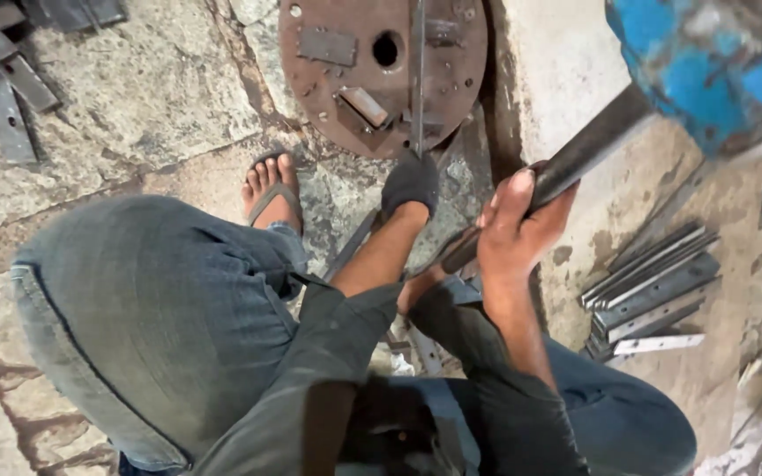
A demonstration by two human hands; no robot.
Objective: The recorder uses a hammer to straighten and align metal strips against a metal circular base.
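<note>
Down on the stone floor (125, 97), the gloved left hand (411, 183) is clenched round the lower end of a thin metal strip (419, 75), standing it on edge across a rusty round plate (372, 70). The right hand (513, 231), bare, is wrapped tight around a dark steel lever (575, 159) that runs up to a chipped blue machine (716, 66).

Here's the worry: that left hand sits right at the plate's rim, close under the lever's path, so a slip of the strip could leave the fingers pinched or cut, I'd judge. A sandalled foot (272, 189) rests just beside the plate, bare toes exposed if the strip drops. And the bare right palm could slide on that smooth lever.

The strip itself looks narrow, straight and grey, thin enough to flex. More flat bars (650, 286) lie stacked off to the right, well apart.
</note>
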